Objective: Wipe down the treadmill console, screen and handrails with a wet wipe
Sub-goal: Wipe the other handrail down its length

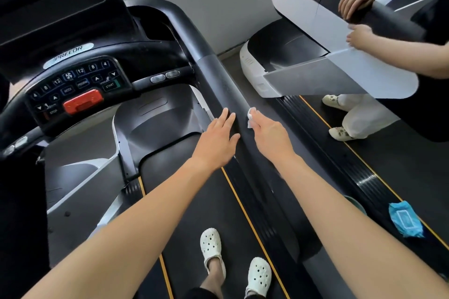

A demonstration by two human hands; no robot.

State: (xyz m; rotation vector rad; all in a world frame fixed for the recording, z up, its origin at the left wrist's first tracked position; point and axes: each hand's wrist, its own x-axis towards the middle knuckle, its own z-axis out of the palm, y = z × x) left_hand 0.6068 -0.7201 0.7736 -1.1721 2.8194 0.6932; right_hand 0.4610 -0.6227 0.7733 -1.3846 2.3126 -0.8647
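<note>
wet wipe is bunched in the right hand, fingers curled round it, pressed on top of the right handrail, roughly mid-length. Left hand is flat, fingers straight, resting on the rail's inner side, holding nothing. Handling guess: wipe is light, limp and damp, likely to tear if dragged by a corner, so keep it bunched under the fingertips. Rail is rigid and fixed, should take firm pressure. Counts: 1 wipe in use, 1 blue wipe pack on the neighbouring treadmill edge, 1 console, 1 screen, 1 handrail fully in view
</note>
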